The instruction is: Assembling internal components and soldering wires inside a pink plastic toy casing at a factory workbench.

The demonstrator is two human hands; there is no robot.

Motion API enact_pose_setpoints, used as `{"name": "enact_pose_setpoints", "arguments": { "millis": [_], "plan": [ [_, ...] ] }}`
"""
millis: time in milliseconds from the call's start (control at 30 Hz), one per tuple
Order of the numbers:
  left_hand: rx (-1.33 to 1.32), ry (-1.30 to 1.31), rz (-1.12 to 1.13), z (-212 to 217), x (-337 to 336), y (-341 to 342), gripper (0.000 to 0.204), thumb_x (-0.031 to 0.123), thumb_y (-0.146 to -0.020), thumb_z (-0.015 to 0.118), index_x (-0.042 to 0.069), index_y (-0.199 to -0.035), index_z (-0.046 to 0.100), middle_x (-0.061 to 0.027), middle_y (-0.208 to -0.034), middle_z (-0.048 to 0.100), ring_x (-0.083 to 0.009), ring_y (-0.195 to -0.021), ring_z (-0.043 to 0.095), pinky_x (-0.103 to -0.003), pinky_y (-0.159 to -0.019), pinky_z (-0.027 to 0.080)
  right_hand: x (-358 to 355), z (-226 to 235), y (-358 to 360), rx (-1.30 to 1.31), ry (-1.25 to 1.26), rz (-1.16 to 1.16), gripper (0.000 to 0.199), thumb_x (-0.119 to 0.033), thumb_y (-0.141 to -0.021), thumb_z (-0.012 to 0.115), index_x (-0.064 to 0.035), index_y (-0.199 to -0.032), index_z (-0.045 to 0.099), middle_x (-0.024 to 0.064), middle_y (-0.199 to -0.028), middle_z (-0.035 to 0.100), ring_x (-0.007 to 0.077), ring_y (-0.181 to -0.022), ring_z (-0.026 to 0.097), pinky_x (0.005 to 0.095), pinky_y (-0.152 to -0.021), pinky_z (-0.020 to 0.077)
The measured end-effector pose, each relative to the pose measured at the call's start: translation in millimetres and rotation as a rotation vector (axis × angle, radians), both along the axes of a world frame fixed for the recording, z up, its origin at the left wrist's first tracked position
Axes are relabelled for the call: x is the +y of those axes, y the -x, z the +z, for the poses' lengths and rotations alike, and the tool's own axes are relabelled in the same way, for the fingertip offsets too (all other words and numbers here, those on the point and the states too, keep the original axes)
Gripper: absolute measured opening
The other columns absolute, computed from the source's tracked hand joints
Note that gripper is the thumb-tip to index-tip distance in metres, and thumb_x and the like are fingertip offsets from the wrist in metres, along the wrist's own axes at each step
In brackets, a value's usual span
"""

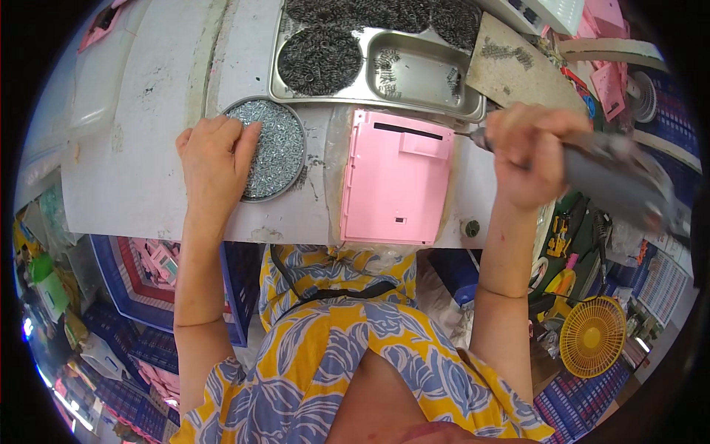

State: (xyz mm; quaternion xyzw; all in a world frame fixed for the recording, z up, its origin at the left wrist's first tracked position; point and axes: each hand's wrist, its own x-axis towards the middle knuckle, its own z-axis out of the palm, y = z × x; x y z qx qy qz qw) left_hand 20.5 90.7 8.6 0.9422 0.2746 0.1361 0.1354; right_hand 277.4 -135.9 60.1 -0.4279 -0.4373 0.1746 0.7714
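My left hand (214, 159) is closed at the left rim of a round dish of small silvery screws (277, 159). Its fingertips are hidden, so whatever they pinch cannot be made out. In my right hand (526, 152) is a dark grey power screwdriver (610, 174), held nearly level and slightly blurred. The bit points left, close to the upper right corner of a pink plastic panel (384, 189). That panel lies flat before me, with a black strip along its top and a small dark slot near its bottom edge.
Behind the panel stands a metal compartment tray (355, 98) with heaps of dark springs. A board (510, 66) with loose springs adjoins it. A blue crate (126, 296) of pink parts sits below the table at left. A yellow basket-like guard (592, 337) is at lower right.
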Motion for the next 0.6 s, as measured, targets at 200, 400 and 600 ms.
{"name": "enact_pose_setpoints", "arguments": {
  "millis": [200, 400, 600],
  "plan": [
    [-0.197, 0.199, -0.145, 11, -26, -12, 0.017, 0.017, -0.077, 0.081, 0.012, -0.076, 0.064, -0.0011, -0.080, 0.063, -0.0239, -0.082, 0.061, -0.043, -0.080, 0.037, 4, 39, 34, 0.015, 0.062, 0.183, 0.027, -0.032, -0.098, 0.065, -0.0121, -0.110, 0.052, -0.0013, -0.064, 0.048, 0.0123, -0.053, 0.045, 0.0314, -0.056, 0.0428],
    [-0.473, 0.410, -0.415, 11, -83, -18, 0.020, 0.011, -0.071, 0.084, 0.013, -0.086, 0.070, 0.0005, -0.084, 0.066, -0.0193, -0.080, 0.062, -0.040, -0.085, 0.038, 15, 45, 75, 0.175, 0.029, 0.345, 0.030, -0.035, -0.095, 0.072, -0.0154, -0.103, 0.051, -0.0064, -0.061, 0.055, 0.0081, -0.049, 0.052, 0.0255, -0.053, 0.0483],
    [-0.580, 0.529, -0.424, 4, -92, -16, 0.026, 0.009, -0.068, 0.086, 0.011, -0.091, 0.074, -0.0005, -0.085, 0.068, -0.0189, -0.076, 0.061, -0.039, -0.082, 0.039, 17, 45, 84, 0.161, 0.017, 0.405, 0.033, -0.032, -0.094, 0.075, -0.0108, -0.099, 0.051, 0.0017, -0.062, 0.057, 0.0155, -0.051, 0.054, 0.0309, -0.050, 0.0480]
  ]
}}
